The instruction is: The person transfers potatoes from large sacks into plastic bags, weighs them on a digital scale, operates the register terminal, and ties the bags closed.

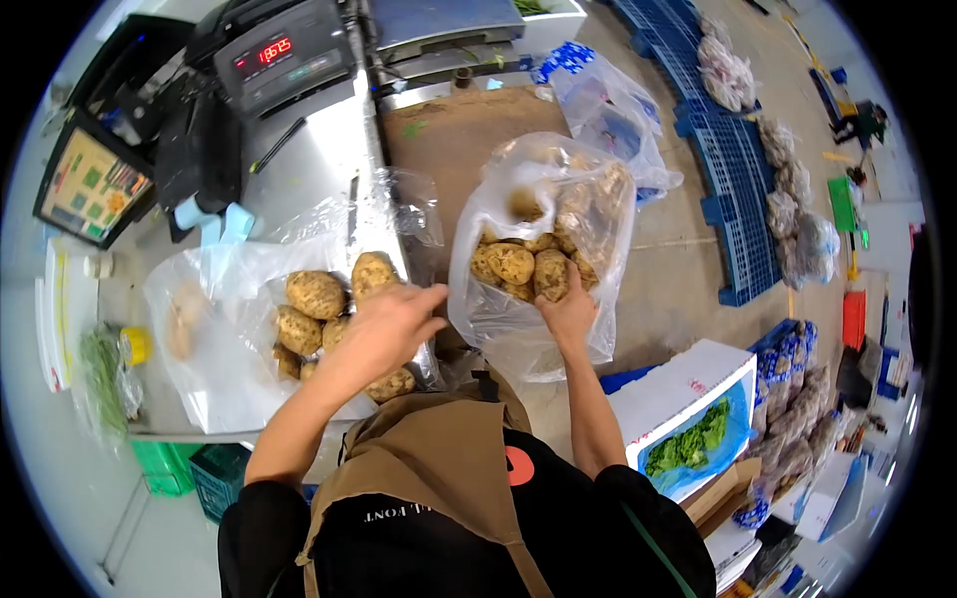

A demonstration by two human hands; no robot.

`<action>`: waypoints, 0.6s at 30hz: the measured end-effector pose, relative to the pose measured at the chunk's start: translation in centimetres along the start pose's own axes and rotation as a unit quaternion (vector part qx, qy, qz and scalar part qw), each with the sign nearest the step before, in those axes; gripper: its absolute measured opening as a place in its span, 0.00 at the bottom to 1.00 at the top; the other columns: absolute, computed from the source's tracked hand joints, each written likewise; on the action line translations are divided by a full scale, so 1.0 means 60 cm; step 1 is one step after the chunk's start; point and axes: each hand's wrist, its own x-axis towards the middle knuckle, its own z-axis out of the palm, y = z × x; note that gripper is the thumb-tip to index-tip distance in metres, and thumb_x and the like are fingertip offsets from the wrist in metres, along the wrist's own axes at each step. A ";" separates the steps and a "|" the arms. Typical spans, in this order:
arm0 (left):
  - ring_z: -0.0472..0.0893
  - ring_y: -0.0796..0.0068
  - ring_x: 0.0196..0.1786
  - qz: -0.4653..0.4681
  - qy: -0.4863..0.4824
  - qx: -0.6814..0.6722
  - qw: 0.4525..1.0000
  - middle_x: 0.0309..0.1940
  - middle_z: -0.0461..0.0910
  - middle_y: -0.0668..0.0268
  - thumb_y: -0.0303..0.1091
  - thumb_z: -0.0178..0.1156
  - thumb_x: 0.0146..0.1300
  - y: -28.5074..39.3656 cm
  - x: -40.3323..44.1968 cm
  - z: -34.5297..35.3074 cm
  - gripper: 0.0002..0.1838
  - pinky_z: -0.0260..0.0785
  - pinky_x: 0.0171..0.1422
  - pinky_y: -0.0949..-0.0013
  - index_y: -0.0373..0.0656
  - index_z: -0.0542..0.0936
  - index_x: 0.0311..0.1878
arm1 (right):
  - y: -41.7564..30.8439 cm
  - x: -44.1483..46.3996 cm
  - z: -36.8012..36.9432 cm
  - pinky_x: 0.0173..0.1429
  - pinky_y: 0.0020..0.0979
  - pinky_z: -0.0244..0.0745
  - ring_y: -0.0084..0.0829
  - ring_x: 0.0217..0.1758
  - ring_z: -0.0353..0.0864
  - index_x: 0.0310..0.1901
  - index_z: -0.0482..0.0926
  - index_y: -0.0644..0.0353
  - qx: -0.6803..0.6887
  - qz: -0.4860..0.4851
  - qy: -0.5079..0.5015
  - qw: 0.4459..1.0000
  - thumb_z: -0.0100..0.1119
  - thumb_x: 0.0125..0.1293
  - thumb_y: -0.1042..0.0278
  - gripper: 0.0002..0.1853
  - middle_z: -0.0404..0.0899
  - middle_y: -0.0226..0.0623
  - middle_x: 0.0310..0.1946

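My left hand (391,327) is over the left-hand pile, its fingers stretched to the right and apart, and no potato shows in its grasp. Just beyond it a potato (373,271) lies at the edge of the pile, with more brown, dirt-speckled potatoes (315,295) on a clear plastic bag (214,384). My right hand (570,307) reaches into an open clear bag (478,324), its fingers closed on a potato (550,275). Several other potatoes (510,263) fill this bag. Above them a motion-blurred potato (524,204) appears in the bag's mouth.
A scale display (289,60) with red digits and a black pen (277,146) are at the upper left, near a monitor (95,179). A white box of leafy greens (688,439) stands at lower right. Blue pallets (733,199) hold bagged goods beyond.
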 end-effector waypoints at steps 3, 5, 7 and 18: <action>0.73 0.53 0.51 -0.096 0.163 0.123 0.974 0.45 0.76 0.56 0.30 0.66 0.48 -0.014 -0.119 -0.018 0.22 0.63 0.56 0.51 0.42 0.76 0.50 | -0.027 -0.006 -0.020 0.53 0.41 0.71 0.47 0.42 0.80 0.62 0.67 0.58 0.091 0.019 0.030 0.995 0.68 0.40 0.56 0.43 0.79 0.55 0.42; 0.66 0.50 0.60 -0.215 0.207 0.215 0.930 0.55 0.68 0.55 0.32 0.69 0.45 -0.013 -0.210 -0.015 0.27 0.56 0.60 0.45 0.44 0.74 0.51 | -0.034 -0.005 -0.021 0.52 0.36 0.72 0.38 0.44 0.77 0.61 0.66 0.64 0.293 -0.077 0.018 0.953 0.66 0.46 0.63 0.38 0.77 0.47 0.44; 0.58 0.47 0.66 -0.324 0.235 0.262 0.878 0.61 0.62 0.54 0.35 0.71 0.42 0.003 -0.279 -0.015 0.33 0.52 0.61 0.40 0.48 0.73 0.55 | -0.078 -0.017 -0.059 0.54 0.33 0.71 0.34 0.48 0.75 0.62 0.64 0.67 0.409 -0.050 -0.102 0.905 0.62 0.50 0.72 0.35 0.73 0.42 0.50; 0.64 0.51 0.59 -0.421 0.465 0.123 0.769 0.56 0.64 0.50 0.37 0.70 0.46 -0.025 -0.343 0.071 0.41 0.57 0.58 0.50 0.38 0.61 0.63 | -0.343 -0.146 -0.031 0.59 0.30 0.70 0.35 0.55 0.73 0.63 0.59 0.75 0.401 -0.108 -0.622 0.664 0.64 0.47 0.67 0.41 0.71 0.48 0.54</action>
